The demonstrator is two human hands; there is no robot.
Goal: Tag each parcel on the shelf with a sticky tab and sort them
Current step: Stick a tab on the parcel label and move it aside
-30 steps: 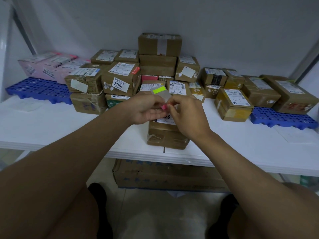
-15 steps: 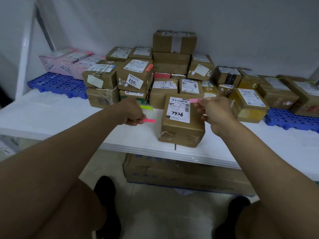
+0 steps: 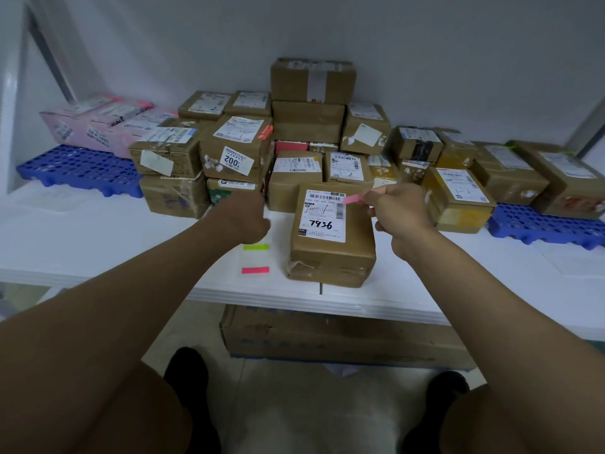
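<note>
Your right hand (image 3: 397, 211) pinches pink sticky tab (image 3: 352, 199) over top right corner of label on front parcel (image 3: 332, 237), marked 7936, near shelf (image 3: 98, 244) front edge. Whether tab touches label, can't tell. Your left hand (image 3: 244, 217) rests knuckles-up left of parcel; fingers hidden, grip unclear. Green tab (image 3: 256, 247) and pink tab (image 3: 255, 270) lie on shelf beside it. Parcel stack (image 3: 307, 126) behind.

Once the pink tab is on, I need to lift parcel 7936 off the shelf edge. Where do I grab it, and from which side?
Grip the parcel marked 7936 by its left and right side faces, coming from the front edge of the shelf. It stands alone near that edge with bare shelf on both flanks, while other boxes crowd behind it. The right hand holds the pink tab above its label.
</note>
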